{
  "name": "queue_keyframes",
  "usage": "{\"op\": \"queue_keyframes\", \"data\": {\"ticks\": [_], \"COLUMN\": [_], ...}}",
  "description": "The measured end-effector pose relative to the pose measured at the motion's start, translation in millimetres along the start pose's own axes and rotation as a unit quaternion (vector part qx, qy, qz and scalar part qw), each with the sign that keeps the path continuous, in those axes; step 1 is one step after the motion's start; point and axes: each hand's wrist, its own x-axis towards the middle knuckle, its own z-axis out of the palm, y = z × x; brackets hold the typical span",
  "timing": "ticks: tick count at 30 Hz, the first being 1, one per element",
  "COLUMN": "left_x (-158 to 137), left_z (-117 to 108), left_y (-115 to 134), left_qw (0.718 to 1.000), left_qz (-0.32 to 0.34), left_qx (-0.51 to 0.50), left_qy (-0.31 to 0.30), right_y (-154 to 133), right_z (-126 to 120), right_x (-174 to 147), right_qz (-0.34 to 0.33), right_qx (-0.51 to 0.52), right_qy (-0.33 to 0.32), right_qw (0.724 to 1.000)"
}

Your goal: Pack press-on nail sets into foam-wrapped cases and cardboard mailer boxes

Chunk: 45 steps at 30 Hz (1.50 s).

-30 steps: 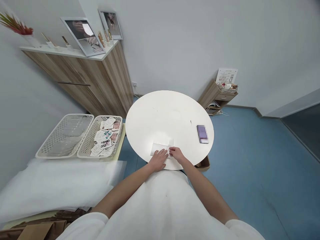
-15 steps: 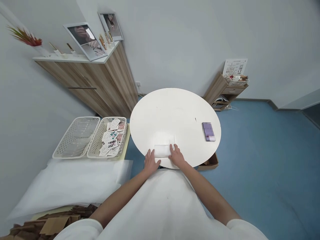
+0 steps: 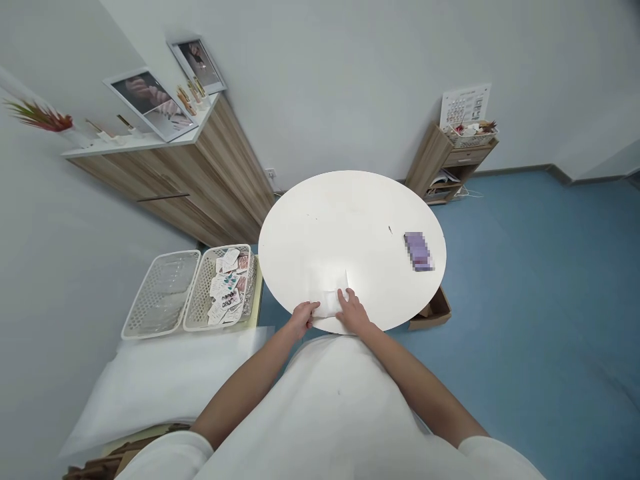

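A small white bundle (image 3: 327, 305), apparently wrapped in soft white foam sheet, lies at the near edge of the white oval table (image 3: 350, 220). My left hand (image 3: 303, 316) grips its left end, thumb and fingers closed on the wrap. At the other end, my right hand (image 3: 353, 312) holds the bundle, fingers bent over it. A thin white flap sticks up behind the right fingers. Whatever is inside the wrap is hidden.
Toward the table's right side lies a purple pixelated item (image 3: 419, 251). Left of the table stand a white basket of printed cards (image 3: 227, 293), a basket of clear plastic pieces (image 3: 163, 293) and white foam sheets (image 3: 185, 380). A cardboard box (image 3: 433, 313) sits below the table's right edge.
My left hand has gone from lying spread at the bundle's left side to pinching its end. The bundle looks shorter and more crumpled. The camera view has shifted slightly.
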Motion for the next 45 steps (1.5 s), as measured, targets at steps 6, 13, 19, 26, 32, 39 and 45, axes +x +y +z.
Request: {"op": "queue_keyframes", "data": {"ticks": [6, 13, 19, 26, 32, 39, 45], "left_x": [1, -2, -3, -10, -20, -1, 8], "left_z": [-2, 36, 49, 47, 36, 25, 33], "left_y": [14, 27, 20, 15, 2, 11, 11], "left_qw": [0.989, 0.900, 0.904, 0.919, 0.864, 0.783, 0.764], "left_qz": [0.095, 0.235, 0.220, 0.206, 0.323, 0.409, 0.424], "left_qx": [0.103, 0.360, 0.355, 0.308, 0.381, 0.459, 0.470], "left_qy": [-0.045, -0.071, -0.096, -0.135, -0.073, -0.099, -0.124], "right_y": [-2, -7, 4, 5, 12, 22, 23], "right_z": [-1, -4, -15, -8, 0, 6, 6], "right_x": [5, 16, 15, 20, 22, 20, 5], "right_qz": [-0.008, -0.036, -0.060, -0.017, -0.027, -0.040, -0.083], "right_qx": [0.005, 0.071, 0.165, 0.227, 0.207, 0.282, 0.181], "right_qy": [0.014, -0.028, -0.058, -0.026, -0.029, -0.036, 0.033], "right_qw": [1.000, 0.996, 0.983, 0.973, 0.978, 0.958, 0.980]}}
